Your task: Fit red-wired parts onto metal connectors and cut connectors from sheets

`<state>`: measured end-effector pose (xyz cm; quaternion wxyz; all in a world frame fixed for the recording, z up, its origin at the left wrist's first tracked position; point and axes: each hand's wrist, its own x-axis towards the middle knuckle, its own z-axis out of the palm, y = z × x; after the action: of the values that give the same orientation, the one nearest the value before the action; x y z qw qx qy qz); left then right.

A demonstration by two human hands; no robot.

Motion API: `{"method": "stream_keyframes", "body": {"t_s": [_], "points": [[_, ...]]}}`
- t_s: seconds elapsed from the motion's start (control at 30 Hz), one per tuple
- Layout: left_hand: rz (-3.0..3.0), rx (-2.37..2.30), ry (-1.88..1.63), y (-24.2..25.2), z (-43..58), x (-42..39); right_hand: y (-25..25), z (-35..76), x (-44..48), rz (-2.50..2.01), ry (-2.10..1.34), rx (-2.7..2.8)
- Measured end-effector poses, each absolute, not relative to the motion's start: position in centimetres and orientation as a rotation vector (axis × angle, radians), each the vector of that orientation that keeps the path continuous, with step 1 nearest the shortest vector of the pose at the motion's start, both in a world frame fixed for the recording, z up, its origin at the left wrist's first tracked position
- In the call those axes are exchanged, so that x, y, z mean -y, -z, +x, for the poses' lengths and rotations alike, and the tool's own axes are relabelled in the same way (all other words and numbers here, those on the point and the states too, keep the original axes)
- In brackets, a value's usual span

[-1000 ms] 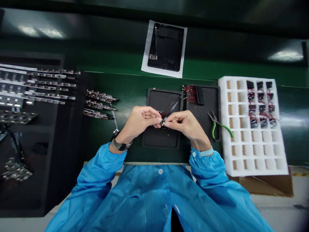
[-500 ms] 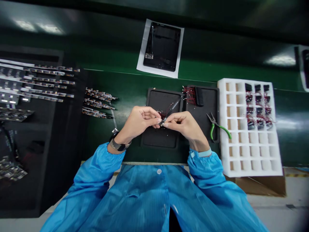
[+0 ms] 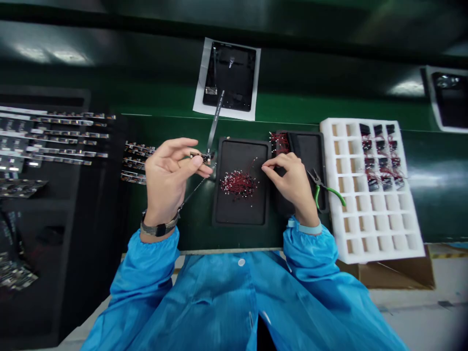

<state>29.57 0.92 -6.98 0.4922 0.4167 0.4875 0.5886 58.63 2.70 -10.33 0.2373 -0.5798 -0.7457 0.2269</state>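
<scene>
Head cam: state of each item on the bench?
Left hand: pinching small circuit board with ribbon cable.
Right hand: fingers curled, over right black tray.
Red-wired parts: loose heap in left black tray.
Green-handled pliers: handles spread.
White foam tray: upper right cells filled.

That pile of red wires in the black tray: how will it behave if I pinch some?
The pile of red wires will probably feel very light and floppy, as the strands look hair-thin. They seem interlaced, so a pinch may drag neighbours along. The tiny pale wire ends may scatter; a few lie apart on the black tray.
</scene>
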Motion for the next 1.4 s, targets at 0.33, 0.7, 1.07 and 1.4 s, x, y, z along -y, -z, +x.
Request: {"method": "stream_keyframes", "body": {"t_s": [0.33, 0.7, 1.07, 1.4], "points": [[0.982, -1.222, -1.420, 7.9, 29.8, -1.5, 10.3, 58.5, -1.6, -1.669, -0.364, 2.355], [0.964, -1.184, -1.363, 8.2, 30.1, -1.5, 9.6, 59.0, -1.9, -1.685, -0.699, 2.345], [0.868, -1.124, -1.282, 8.2, 30.2, -1.6, 9.1, 59.4, -2.3, -1.350, -1.463, 1.589], [0.857, -1.071, -1.456, 9.2, 29.9, -2.0, 8.7, 59.0, -1.9, -1.242, -1.311, 1.584]]}}
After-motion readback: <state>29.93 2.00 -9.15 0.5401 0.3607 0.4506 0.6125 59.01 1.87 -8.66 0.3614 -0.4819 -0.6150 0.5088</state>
